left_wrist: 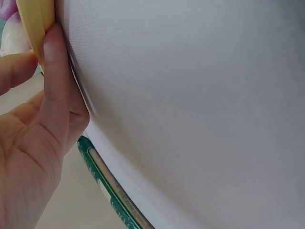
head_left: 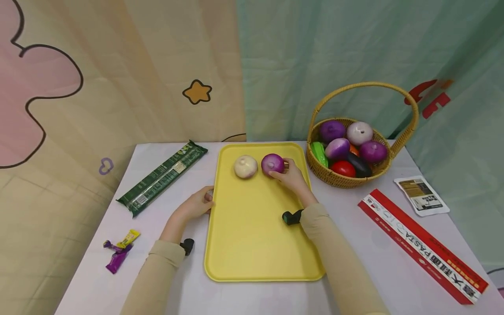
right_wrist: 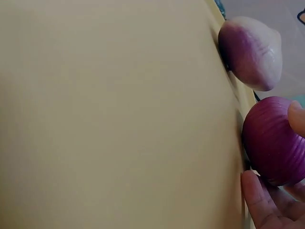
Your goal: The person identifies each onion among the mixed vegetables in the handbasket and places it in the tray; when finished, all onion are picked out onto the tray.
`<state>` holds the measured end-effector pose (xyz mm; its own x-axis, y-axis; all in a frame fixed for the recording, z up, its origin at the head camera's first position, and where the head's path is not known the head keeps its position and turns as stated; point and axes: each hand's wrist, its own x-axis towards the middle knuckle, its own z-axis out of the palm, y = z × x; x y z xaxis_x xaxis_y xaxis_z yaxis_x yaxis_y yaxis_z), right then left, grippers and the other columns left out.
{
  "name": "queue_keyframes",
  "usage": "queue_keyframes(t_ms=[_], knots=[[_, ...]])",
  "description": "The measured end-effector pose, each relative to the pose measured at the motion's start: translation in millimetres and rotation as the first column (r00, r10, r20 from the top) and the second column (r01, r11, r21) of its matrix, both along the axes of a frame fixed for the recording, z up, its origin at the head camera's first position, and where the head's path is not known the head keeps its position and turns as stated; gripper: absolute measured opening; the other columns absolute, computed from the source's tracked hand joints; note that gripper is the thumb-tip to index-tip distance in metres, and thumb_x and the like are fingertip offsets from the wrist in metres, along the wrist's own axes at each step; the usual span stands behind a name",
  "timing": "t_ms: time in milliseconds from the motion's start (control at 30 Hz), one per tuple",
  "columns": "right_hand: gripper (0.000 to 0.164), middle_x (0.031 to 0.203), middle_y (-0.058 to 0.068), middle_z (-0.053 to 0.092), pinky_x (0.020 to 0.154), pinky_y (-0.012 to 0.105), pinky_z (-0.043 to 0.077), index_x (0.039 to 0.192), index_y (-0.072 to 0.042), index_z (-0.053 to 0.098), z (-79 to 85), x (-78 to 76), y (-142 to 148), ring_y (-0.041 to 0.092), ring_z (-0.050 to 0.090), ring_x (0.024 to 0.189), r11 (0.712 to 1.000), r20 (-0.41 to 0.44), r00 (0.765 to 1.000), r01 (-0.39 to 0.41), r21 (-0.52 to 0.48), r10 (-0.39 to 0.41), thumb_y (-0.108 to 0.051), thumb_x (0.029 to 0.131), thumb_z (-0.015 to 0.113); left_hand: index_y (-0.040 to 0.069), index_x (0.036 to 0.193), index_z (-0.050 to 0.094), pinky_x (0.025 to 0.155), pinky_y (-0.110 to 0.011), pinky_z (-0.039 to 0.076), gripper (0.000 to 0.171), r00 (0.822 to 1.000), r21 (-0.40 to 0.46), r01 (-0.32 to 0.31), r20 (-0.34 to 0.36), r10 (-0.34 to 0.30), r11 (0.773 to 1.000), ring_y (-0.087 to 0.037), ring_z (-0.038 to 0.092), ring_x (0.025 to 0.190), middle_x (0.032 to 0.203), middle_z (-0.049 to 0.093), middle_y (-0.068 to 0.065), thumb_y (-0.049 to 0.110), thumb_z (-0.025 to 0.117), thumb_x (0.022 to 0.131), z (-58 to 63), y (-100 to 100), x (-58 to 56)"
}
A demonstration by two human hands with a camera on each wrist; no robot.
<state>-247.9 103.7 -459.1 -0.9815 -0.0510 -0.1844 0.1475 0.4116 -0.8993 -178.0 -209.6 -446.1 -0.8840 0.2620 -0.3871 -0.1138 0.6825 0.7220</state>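
Right hand [head_left: 292, 177] gripped the purple onion [head_left: 272, 163], upper centre of frame. Left hand [head_left: 195, 204] pinched the yellow tray [head_left: 248, 240] edge, left of centre

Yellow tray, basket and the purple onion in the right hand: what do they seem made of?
Yellow tray: probably plastic, smooth and satin; its colour is even and the rim looks moulded.
Basket: wicker-like, low sheen, natural or synthetic; woven strands show in its wall.
Purple onion: smooth, lightly glossy, with highlights and fine lines; real skin or moulded plastic, I can't tell.
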Motion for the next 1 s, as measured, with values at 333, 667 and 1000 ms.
queue_keyframes(t_ms=[333, 667, 1000], knots=[[0.073, 0.148, 0.022, 0.044, 0.109, 0.049, 0.043, 0.149, -0.002, 0.035, 37.3, 10.1, 20, 0.040, 0.047, 0.133, 0.990, -0.058, 0.998, -0.024, 0.140, 0.032, -0.031, 0.092, 0.069, -0.003, 0.151, 0.027, 0.078, -0.035, 0.057, 0.056, 1.000, 0.040, 0.016, 0.013, -0.017, 0.999, -0.021, 0.063, 0.085, 0.108, 0.052, -0.019, 0.005, 0.048, 0.100, 1.4, -3, -0.8], [0.042, 0.125, 0.017, 0.065, 0.101, 0.043, 0.049, 0.125, -0.002, 0.061, 84.0, 20.2, 74, 0.031, 0.060, 0.117, 0.965, -0.402, 0.887, 0.260, 0.033, -0.226, -0.025, 0.091, 0.069, -0.001, 0.152, 0.028, 0.078, -0.034, 0.057, 0.056, 1.000, 0.040, 0.010, 0.017, -0.011, 0.999, -0.020, 0.064, 0.084, 0.109, 0.052, -0.019, 0.005, 0.049, 0.100, -1.5, -5, -3.0], [0.073, 0.148, 0.017, 0.040, 0.119, 0.043, 0.030, 0.145, -0.004, 0.041, 73.6, 10.7, 117, 0.030, 0.038, 0.139, 0.902, -0.341, 0.869, 0.417, 0.111, -0.359, -0.036, 0.088, 0.072, -0.002, 0.152, 0.026, 0.079, -0.034, 0.058, 0.058, 0.999, 0.096, -0.010, 0.050, 0.005, 0.995, -0.021, 0.063, 0.086, 0.110, 0.049, -0.019, 0.003, 0.049, 0.099, -3.7, -6, -4.5]])
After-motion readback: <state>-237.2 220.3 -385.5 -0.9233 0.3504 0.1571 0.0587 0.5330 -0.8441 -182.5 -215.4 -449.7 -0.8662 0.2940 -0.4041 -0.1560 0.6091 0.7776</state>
